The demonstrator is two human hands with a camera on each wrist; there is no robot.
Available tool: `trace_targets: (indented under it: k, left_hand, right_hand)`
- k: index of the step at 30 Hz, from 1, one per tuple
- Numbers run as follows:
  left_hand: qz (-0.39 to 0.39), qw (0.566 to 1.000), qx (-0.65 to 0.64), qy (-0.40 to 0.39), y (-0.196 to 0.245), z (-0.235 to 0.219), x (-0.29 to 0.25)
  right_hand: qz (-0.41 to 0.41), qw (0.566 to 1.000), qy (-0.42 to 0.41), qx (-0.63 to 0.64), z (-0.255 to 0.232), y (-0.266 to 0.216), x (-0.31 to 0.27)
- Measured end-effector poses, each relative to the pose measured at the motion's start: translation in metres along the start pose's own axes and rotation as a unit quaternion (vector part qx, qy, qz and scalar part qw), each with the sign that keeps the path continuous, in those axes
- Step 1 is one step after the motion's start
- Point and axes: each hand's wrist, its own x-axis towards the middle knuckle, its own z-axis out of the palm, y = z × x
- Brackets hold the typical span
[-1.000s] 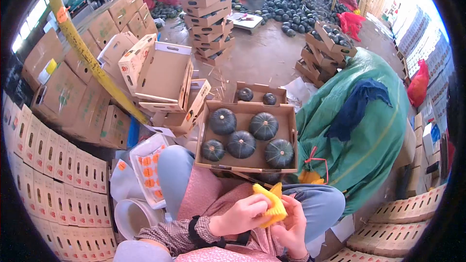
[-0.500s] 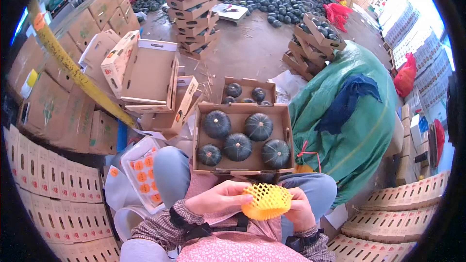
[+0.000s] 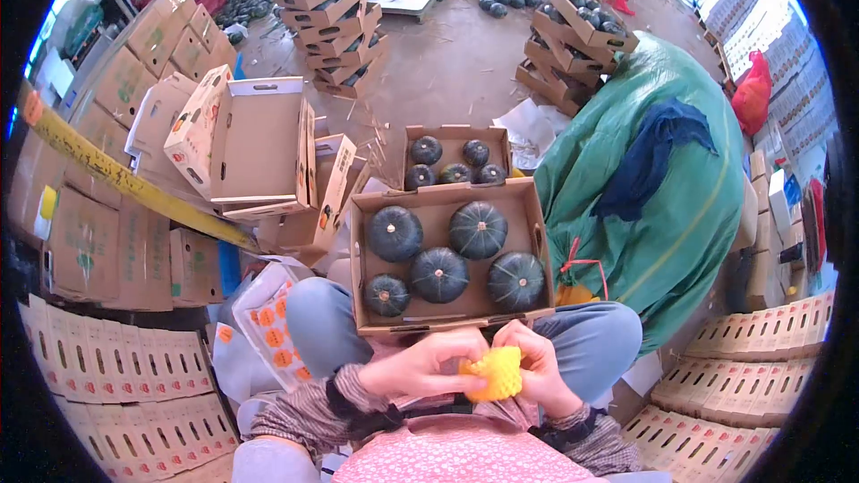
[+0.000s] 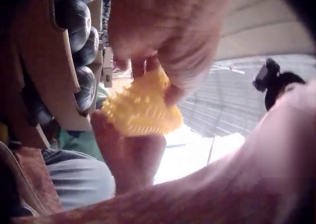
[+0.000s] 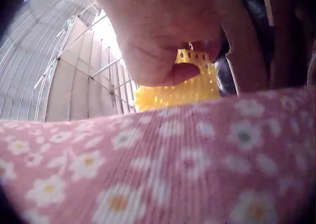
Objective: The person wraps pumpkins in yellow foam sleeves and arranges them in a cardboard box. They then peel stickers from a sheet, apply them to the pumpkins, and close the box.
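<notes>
Between both hands, over the lap, is a yellow foam net sleeve (image 3: 497, 374). The left hand (image 3: 419, 365) pinches it from the left side, thumb in front. On the other side the right hand (image 3: 542, 372) grips its edge, and in the right wrist view the thumb (image 5: 185, 73) presses on the netting. The left wrist view shows the sleeve (image 4: 148, 110) bunched up. Just beyond the hands, an open cardboard box (image 3: 358, 215) on the lap holds several dark green squashes (image 3: 439, 274).
Behind it another box (image 3: 456, 134) holds smaller squashes. A green tarp-covered heap (image 3: 689, 206) rises at the right. Empty cartons (image 3: 259, 143) lean at the left, beside a yellow pole (image 3: 134, 179). A tray of orange stickers (image 3: 268, 326) lies by the left knee.
The sleeve was folded, then spread into an open net cup, and is now bunched between the hands again. The view has tilted, showing more squashes in the far box.
</notes>
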Motion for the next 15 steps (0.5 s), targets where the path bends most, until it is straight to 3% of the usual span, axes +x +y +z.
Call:
trace_targets:
  k: [1,3,4,6,7,8,9,10,11,13,14,15]
  left_hand:
    - [-0.08,0.992,-0.05,-0.085,0.004,-0.012,-0.001]
    - [-0.232,0.929,-0.144,-0.248,0.015,-0.036,-0.006]
    - [-0.261,0.939,-0.129,-0.184,0.022,-0.042,-0.009]
    - [-0.168,0.952,-0.24,0.088,0.015,-0.043,-0.019]
    - [-0.105,0.868,-0.471,0.117,0.008,-0.041,-0.017]
    - [-0.109,0.845,-0.509,0.122,-0.013,-0.04,-0.024]
    - [-0.183,0.856,-0.467,0.124,0.0,-0.036,-0.023]
    - [-0.254,0.861,-0.422,0.128,0.02,-0.03,-0.022]
    - [-0.37,0.819,-0.399,0.183,0.03,-0.027,-0.027]
    - [-0.298,0.926,-0.187,0.135,0.018,-0.046,-0.028]
    - [-0.255,0.958,-0.076,0.109,0.009,-0.057,-0.027]
    - [-0.223,0.942,0.066,0.242,0.0,-0.06,-0.021]
  right_hand:
    - [0.017,0.995,-0.056,0.078,-0.004,-0.005,0.002]
    - [0.057,0.958,-0.192,0.207,-0.001,-0.025,0.012]
    - [0.089,0.927,-0.264,0.25,-0.007,-0.02,0.013]
    - [0.273,0.911,-0.281,0.127,-0.014,-0.035,0.019]
    - [0.274,0.912,-0.289,0.1,-0.015,-0.038,0.029]
    - [0.276,0.911,-0.296,0.075,-0.015,-0.039,0.036]
    - [0.152,0.949,-0.253,0.106,-0.011,-0.04,0.036]
    - [0.162,0.936,-0.204,0.239,-0.006,-0.051,0.037]
    - [0.166,0.926,-0.163,0.298,0.0,-0.054,0.04]
    - [0.184,0.91,-0.118,0.352,0.016,-0.051,0.05]
    - [0.101,0.986,-0.074,0.11,0.017,-0.039,0.059]
    - [0.054,0.986,0.0,-0.155,0.018,-0.027,0.068]
